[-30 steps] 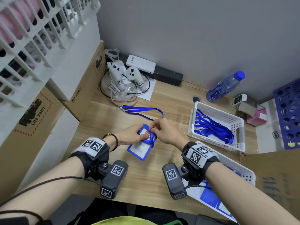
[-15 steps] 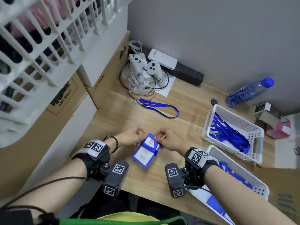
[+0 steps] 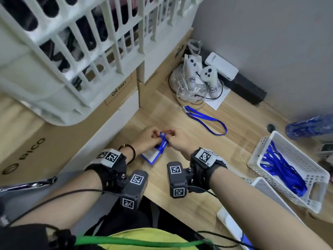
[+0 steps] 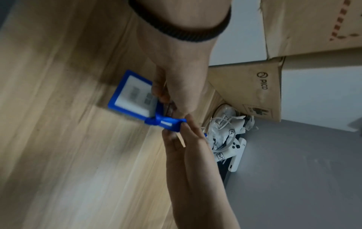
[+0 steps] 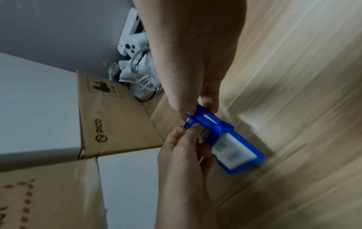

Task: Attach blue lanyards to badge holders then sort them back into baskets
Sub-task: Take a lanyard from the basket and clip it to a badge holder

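A blue badge holder with a white card is tilted up off the wooden table, its lower end near the surface. My left hand grips its top end. A blue lanyard strap is bunched at the holder's top slot. My right hand pinches that strap between thumb and fingers, right against the left hand. Another blue lanyard lies loose on the table beyond the hands. A white basket at the right holds several blue lanyards.
Cardboard boxes and a big white crate close off the left side. White controllers in plastic sit at the back by the wall. A water bottle lies at the far right. A second white basket stands front right.
The head view has swung left and down. Both hands have drawn closer together and raised the holder's top end off the table, with the strap now bunched between them.
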Motion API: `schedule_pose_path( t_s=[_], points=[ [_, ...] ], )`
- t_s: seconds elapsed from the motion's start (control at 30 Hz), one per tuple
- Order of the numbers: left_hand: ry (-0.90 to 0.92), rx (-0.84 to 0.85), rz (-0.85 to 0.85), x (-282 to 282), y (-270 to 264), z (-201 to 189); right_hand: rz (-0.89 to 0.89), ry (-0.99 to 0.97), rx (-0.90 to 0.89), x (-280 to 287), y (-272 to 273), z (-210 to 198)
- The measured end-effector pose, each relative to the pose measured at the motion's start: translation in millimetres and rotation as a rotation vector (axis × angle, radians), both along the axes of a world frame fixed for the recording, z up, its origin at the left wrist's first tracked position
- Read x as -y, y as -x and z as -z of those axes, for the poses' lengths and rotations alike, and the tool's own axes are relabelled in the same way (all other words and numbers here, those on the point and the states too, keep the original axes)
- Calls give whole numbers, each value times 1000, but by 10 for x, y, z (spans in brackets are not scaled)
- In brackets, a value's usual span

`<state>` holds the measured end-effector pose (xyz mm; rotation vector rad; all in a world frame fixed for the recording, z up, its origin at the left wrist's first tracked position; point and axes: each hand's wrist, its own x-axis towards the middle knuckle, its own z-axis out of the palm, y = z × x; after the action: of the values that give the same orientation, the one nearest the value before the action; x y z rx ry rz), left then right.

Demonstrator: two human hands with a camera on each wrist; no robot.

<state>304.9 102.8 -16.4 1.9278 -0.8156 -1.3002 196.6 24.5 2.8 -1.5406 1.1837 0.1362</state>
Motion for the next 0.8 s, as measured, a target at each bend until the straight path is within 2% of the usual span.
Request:
schedule_pose_path(
  t_s=[0.17,0.3,0.4,0.5,0.6,0.67,0.73,0.8],
  points=[
    [21,94,-171,-56,-78,105,28,-69,19,-53,-9,-62],
    [-68,142,-130,-82,-60,204,-42,-112,-90,-54,211,13],
    [-44,234,-78,-27,-7,206,38,-202,-66,-23,397,14],
    [4,256,-18,85,43,294,103,-242,-42,10,583,-32],
    [-99,297,35,154,43,423,142,-248,-36,15,752,-78],
    [-72,339,25,161,26,498,149,-257,-37,7,838,-103],
    [-23,378,41,143,-23,468,160,-258,-35,-9,881,-121],
    [-105,478,50,107,-136,401,168,-258,-33,-24,878,-130]
  ],
)
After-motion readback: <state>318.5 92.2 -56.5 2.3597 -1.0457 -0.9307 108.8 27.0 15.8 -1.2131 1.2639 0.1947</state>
